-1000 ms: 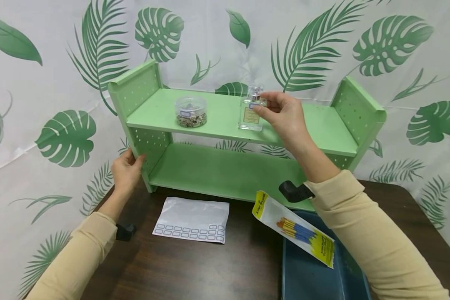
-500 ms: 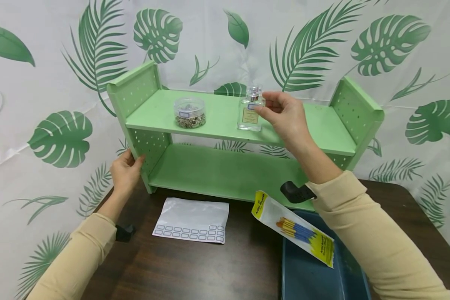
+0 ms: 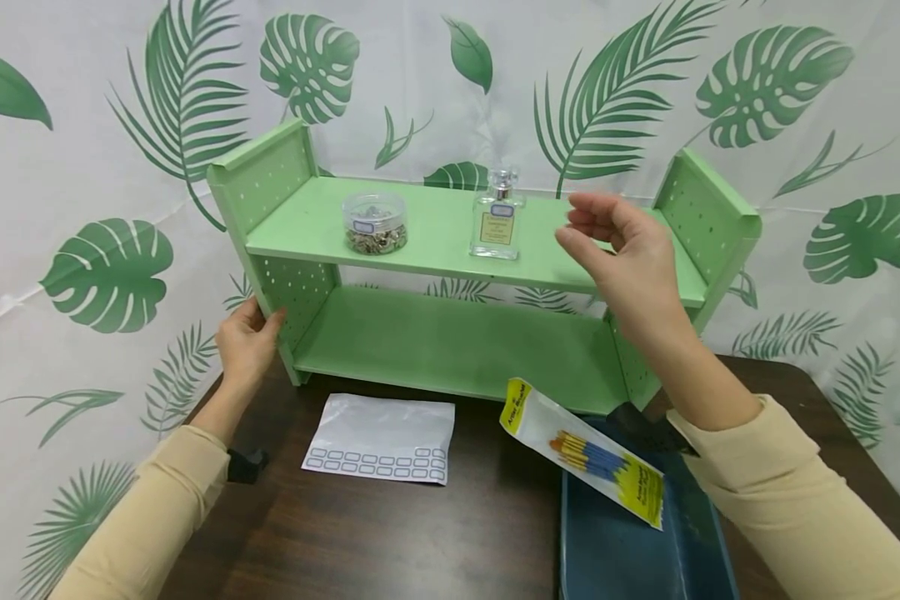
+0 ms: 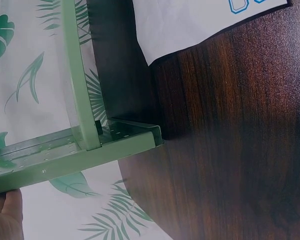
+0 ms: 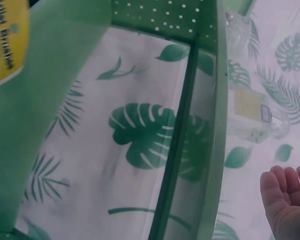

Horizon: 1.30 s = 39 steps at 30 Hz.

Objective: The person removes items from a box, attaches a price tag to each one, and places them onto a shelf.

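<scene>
A green two-tier shelf [image 3: 435, 265] carries a round clear jar [image 3: 375, 223] of small metallic pieces and, right of it, an upright glass perfume bottle [image 3: 497, 218]; each bears a small blue-edged label. The left hand [image 3: 246, 340] grips the shelf's left side panel; in the left wrist view its fingers [image 4: 11, 206] show at the panel's edge. Right of the bottle the right hand [image 3: 633, 267] hangs in the air, thumb and fingers apart, holding nothing. The right wrist view shows this hand [image 5: 288, 202] apart from the bottle [image 5: 250, 114].
On the dark wooden table [image 3: 375, 542] lies a white sheet [image 3: 382, 433] of blue-edged labels. A packet of brushes [image 3: 588, 454] leans over a dark blue bin [image 3: 622, 558] at the right. Behind the shelf hangs a leaf-patterned cloth [image 3: 420, 75].
The right hand has let go of the bottle and moved right, its fingers spreading. The bottle stays on the upper shelf. The left hand keeps its grip on the panel.
</scene>
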Each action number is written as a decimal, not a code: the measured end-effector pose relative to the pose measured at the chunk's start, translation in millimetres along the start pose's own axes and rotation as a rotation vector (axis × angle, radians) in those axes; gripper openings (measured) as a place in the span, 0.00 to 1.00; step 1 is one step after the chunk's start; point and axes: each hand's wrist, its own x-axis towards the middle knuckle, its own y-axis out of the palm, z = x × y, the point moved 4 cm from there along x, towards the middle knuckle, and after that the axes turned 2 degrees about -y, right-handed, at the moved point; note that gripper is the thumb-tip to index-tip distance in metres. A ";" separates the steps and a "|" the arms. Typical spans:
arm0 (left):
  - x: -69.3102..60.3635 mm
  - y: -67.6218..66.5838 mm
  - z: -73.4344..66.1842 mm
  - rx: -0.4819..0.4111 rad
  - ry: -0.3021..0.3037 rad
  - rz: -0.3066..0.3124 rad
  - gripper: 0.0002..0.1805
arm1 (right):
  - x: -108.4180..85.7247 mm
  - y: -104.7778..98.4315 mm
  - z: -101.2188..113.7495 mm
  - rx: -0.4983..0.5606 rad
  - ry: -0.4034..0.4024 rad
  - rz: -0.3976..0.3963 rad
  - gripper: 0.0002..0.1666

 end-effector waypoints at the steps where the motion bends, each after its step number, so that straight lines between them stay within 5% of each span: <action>1: -0.2 0.0 0.0 -0.002 0.001 0.002 0.16 | -4.8 -4.4 -0.7 -0.010 -0.005 -0.005 0.21; 9: -0.8 -0.1 0.6 0.011 -0.004 0.007 0.16 | -50.4 -40.3 -21.4 -0.091 0.053 -0.030 0.21; 15: -0.8 2.2 1.2 -0.022 -0.007 0.020 0.15 | -88.7 -70.5 -47.4 -0.026 0.108 -0.109 0.20; 20: -0.4 1.7 1.4 -0.031 0.012 0.020 0.14 | -123.8 -94.5 -74.2 -0.220 0.188 -0.164 0.21; 26: -0.5 -1.9 3.2 0.001 0.013 0.020 0.15 | -160.1 -121.7 -109.9 -0.272 0.333 -0.219 0.22; 39: 0.0 -0.5 2.8 -0.045 -0.024 0.018 0.15 | -221.4 -140.9 -168.4 -0.426 0.472 -0.067 0.24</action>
